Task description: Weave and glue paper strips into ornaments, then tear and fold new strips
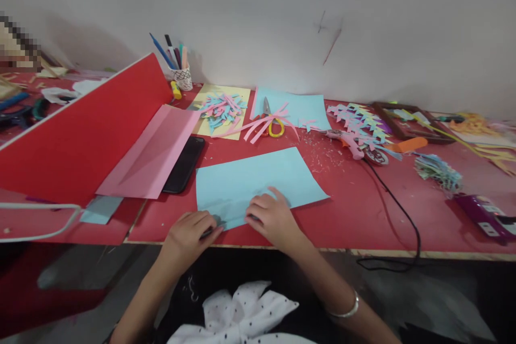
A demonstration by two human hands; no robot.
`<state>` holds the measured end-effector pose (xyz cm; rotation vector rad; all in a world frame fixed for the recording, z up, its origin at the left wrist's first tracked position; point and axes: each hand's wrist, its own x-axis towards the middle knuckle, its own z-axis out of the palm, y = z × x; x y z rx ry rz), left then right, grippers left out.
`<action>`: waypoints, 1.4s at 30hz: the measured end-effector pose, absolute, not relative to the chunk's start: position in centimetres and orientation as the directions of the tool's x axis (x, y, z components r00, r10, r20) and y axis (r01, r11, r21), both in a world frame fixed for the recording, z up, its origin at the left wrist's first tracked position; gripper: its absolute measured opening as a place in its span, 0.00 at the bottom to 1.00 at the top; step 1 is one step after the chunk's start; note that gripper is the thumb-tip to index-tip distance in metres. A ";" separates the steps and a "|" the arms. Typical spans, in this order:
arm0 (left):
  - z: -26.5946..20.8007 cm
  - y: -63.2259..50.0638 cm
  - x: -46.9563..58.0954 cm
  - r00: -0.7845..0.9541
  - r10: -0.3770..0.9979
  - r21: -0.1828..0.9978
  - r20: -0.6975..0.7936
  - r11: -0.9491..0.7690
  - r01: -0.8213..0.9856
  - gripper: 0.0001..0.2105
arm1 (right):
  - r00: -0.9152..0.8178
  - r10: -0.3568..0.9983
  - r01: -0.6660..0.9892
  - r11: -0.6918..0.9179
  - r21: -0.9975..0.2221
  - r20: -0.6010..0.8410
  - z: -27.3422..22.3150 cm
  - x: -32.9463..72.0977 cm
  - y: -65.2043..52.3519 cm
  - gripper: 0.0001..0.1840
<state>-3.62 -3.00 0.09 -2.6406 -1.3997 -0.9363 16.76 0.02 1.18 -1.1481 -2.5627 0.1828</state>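
A light blue paper sheet [258, 172] lies aslant on the red table in front of me. My left hand [189, 239] is closed at the sheet's near left corner, thumb and fingers pinching its edge. Farther along the same near edge, my right hand [274, 220] has curled fingers gripping the paper, with one finger raised a little. Small dark spots show at the fingertips of both hands; I cannot make out what they are. Just beyond the sheet lie yellow-handled scissors [276, 128] and pink paper strips [258, 127].
A red board [105, 129] leans at left beside pink paper [149, 156] and a black phone [185, 166]. Behind are a pen cup [183, 78] and paper snippets [222, 110]. At right lie a pink glue gun [350, 143], its black cord [397, 201] and a purple box [486, 219].
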 end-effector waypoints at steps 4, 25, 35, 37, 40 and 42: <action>0.2 -3.1 -3.9 0.436 0.742 0.212 0.509 -0.599 0.772 0.17 | -0.485 0.840 0.796 0.539 -0.274 0.244 1.6 18.8 -0.2 0.10; 0.1 -3.4 -4.3 0.302 0.857 0.352 0.418 -0.458 0.816 0.17 | -0.126 0.962 0.945 0.191 -0.264 0.242 1.0 24.6 -0.4 0.05; -0.1 -3.8 -5.6 0.216 0.920 0.413 0.327 -0.345 0.843 0.20 | 0.042 0.955 0.972 0.030 -0.235 0.295 0.9 29.5 1.1 0.09; -0.1 -3.9 -5.6 0.217 0.916 0.400 0.337 -0.348 0.848 0.20 | 0.050 0.949 0.967 0.033 -0.254 0.312 0.9 29.7 1.1 0.08; 0.0 -3.9 -5.6 0.222 0.905 0.399 0.363 -0.366 0.841 0.21 | 0.030 0.926 0.938 0.104 -0.330 0.375 1.0 29.4 0.8 0.08; 0.2 -3.9 -5.6 0.227 0.897 0.419 0.378 -0.385 0.823 0.21 | -0.063 0.922 0.887 0.227 -0.402 0.381 1.1 28.9 0.6 0.13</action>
